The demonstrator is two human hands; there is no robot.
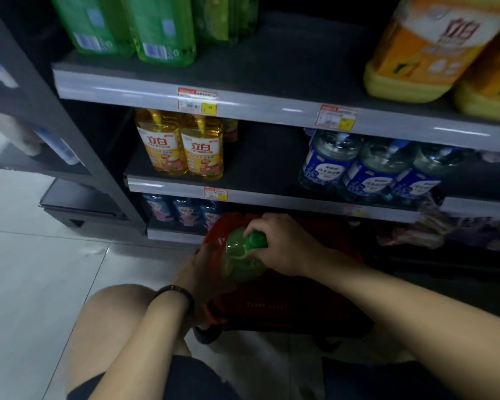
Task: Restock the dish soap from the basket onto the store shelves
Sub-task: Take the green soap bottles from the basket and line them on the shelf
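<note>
- Looking down from the head view, we find much of it dark and a bit blurry.
- The left hand (202, 269) lies against the left side of the green bottle (238, 262). Its fingers hide behind the bottle, so we cannot tell if it grips or only touches.
- Both arms cover parts of the red basket (272, 308), and we cannot see what lies inside it.
- The things low on the right of the shelves (272, 67) are too dark and smeared to name.
- The right hand (283, 243) is curled tight round the top of the bottle, with the green cap (257, 241) poking out of its fist.
- The bottle is see-through plastic, round and fat, with green soap inside. The cap is solid and darker.
- The basket is red plastic with small slots in its wall. It sits on pale, shiny floor tiles (26, 255).
- The shelves are flat grey boards with shiny pale front strips that hold price tags (197, 99).
- On the shelves stand yellow bottles (182, 145) and blue bottles (367, 166).
- The green bottle is over the basket, in front of the lowest shelf.
- Its cap end points up and a little right. Its fat bottom points down into the basket, so its long way runs tilted between them.
</note>
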